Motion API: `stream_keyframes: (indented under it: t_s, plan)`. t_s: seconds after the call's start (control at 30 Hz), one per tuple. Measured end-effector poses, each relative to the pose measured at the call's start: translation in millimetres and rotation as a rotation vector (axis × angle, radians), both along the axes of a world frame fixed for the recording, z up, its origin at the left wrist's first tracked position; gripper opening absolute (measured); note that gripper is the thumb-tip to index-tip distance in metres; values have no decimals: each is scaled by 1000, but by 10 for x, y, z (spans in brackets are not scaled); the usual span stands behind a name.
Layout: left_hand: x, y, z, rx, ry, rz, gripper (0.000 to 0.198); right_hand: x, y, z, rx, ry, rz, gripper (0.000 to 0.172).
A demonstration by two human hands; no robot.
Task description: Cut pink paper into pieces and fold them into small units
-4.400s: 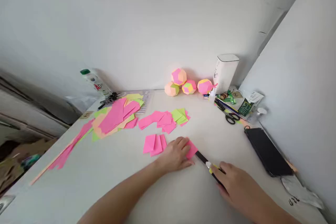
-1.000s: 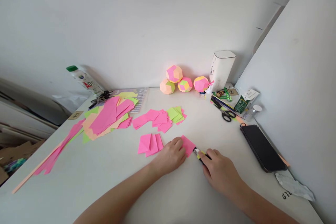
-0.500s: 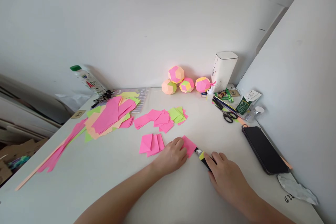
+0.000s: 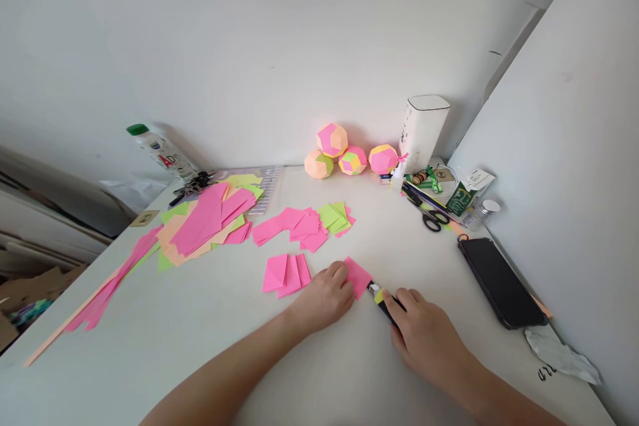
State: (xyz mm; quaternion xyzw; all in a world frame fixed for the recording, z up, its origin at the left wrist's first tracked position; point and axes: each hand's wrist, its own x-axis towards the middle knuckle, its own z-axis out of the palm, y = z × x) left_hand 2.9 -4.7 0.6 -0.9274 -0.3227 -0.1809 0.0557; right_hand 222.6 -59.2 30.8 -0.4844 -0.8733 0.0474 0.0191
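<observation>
One head-worn camera looks forward and down across the pale table (image 4: 190, 319).

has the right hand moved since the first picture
Yes: judged against the black phone, the right hand has moved forward and left, closer to the pink paper.

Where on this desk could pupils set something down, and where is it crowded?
Bare room: front left, between the strips and the left arm; also right of centre, between the green squares, scissors, phone and cutter. Crowded: back right, behind the scissors; back left, at the paper heap.
</observation>
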Motion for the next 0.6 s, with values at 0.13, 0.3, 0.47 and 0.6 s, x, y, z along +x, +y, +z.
stream_keyframes:
  t_s: [0.13, 0.3, 0.47, 0.6]
  plan:
    - [13, -7, 19, 32, 33, -11, 28, -5, 31, 21, -37, 12, -10, 46]
    - [18, -8, 25, 48, 29, -16, 27, 38, 73, 50, -52, 11, 17, 48]
    - [15, -8, 25, 52, 27, -15, 25, 54, 105, 40, -32, 8, 15, 47]
    - [23, -6, 28, 70, 48, -3, 26, 39, 80, 25, 2, 19, -7, 45]
